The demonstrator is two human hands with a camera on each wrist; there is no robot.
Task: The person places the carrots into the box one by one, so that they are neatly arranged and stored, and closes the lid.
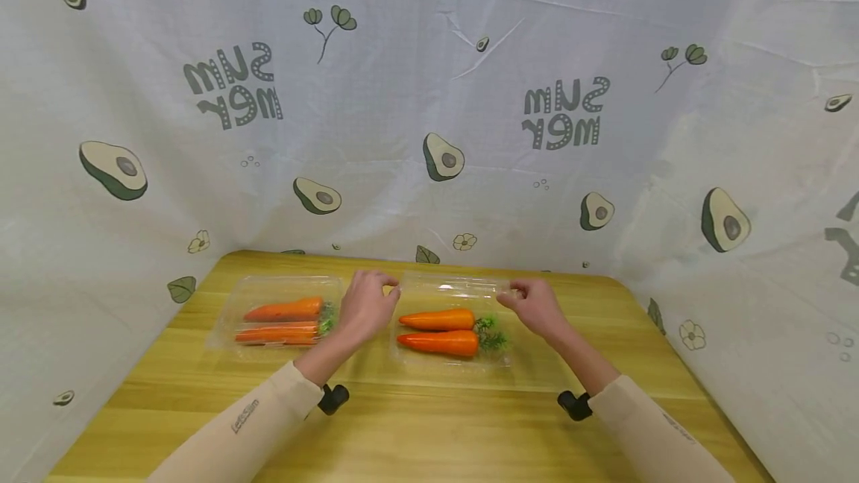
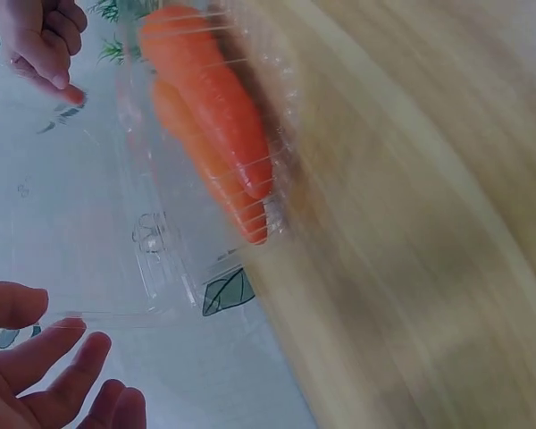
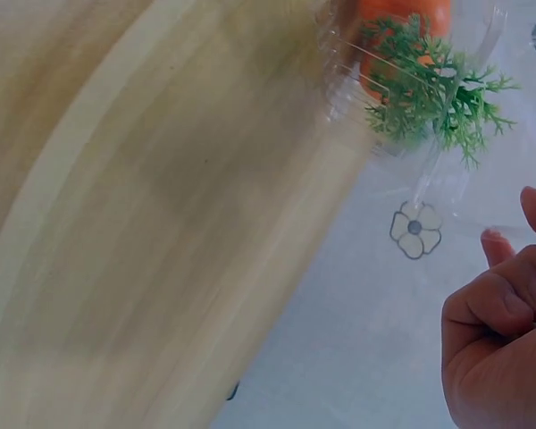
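Note:
Two orange carrots [image 1: 439,343] with green tops [image 1: 493,338] lie side by side in a clear plastic clamshell container [image 1: 450,365], tips to the left. Its hinged lid [image 1: 443,287] is raised at the back. My left hand [image 1: 365,308] pinches the lid's left edge; the left wrist view shows that edge between thumb [image 2: 18,304] and forefinger. At the lid's right edge, my right hand [image 1: 538,309] grips with thumb and forefinger, the other fingers curled, as the right wrist view shows of the hand [image 3: 509,331].
Left of my left hand stands a second clear clamshell container [image 1: 224,319], its lid lying over two carrots [image 1: 285,310]. Both containers are on a wooden table [image 1: 429,423]. A white printed curtain [image 1: 376,110] hangs behind the table and at its sides.

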